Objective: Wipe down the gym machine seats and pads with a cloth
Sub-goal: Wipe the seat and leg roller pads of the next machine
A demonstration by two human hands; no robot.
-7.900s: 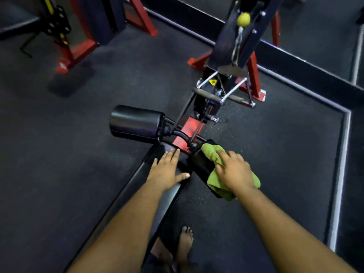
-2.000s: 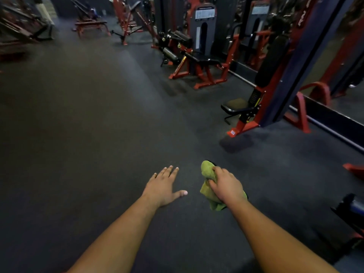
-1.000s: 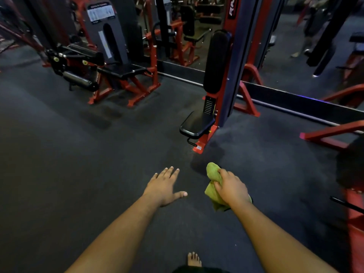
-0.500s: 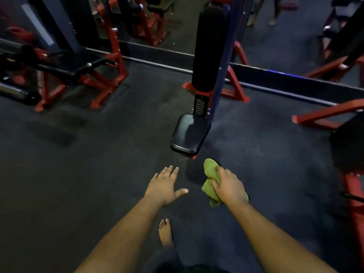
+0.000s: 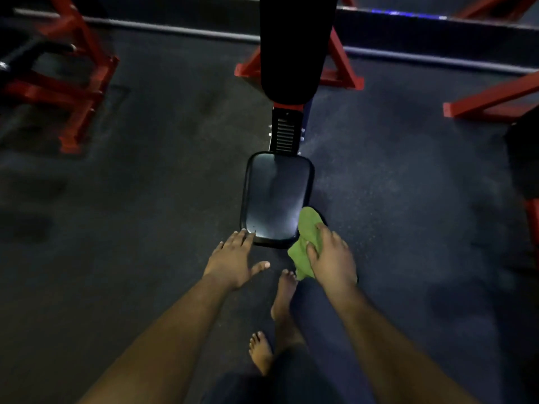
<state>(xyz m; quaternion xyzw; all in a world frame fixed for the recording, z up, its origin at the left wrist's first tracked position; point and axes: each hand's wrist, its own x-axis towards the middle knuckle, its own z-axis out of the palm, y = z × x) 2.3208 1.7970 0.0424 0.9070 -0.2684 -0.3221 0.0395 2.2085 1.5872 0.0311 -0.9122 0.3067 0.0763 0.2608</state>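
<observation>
Fingers (image 5: 320,231) of the right hand (image 5: 331,258) are curled over a bunched-up green cloth (image 5: 306,246), pinning it under the palm, so that hand has a proper grip on it. The cloth sits right at the near right corner of the black seat (image 5: 277,196), with its far tip overlapping that corner. Can't tell if it's pressing on the vinyl yet or just hovering over it.

The left hand (image 5: 233,258) is flat, fingers straight and close together, thumb stuck out to the right, fingertips at the near left edge of the seat. Looks like they're touching the rim, but I wouldn't swear to it.

Handling-wise, my guess: the cloth is light, soft and floppy, so a wad held under the palm like this beats pinching a corner, which would just let it drag and fold. The seat looks like smooth padded vinyl, glossy, probably a bit slick, and it's fixed to the red frame (image 5: 294,107), so it shouldn't shift under pressure. Nothing fragile there.

Further away, a tall black back pad (image 5: 291,45) rises behind the seat. Bare feet (image 5: 284,295) are on the dark floor (image 5: 145,199) just near of the seat.
</observation>
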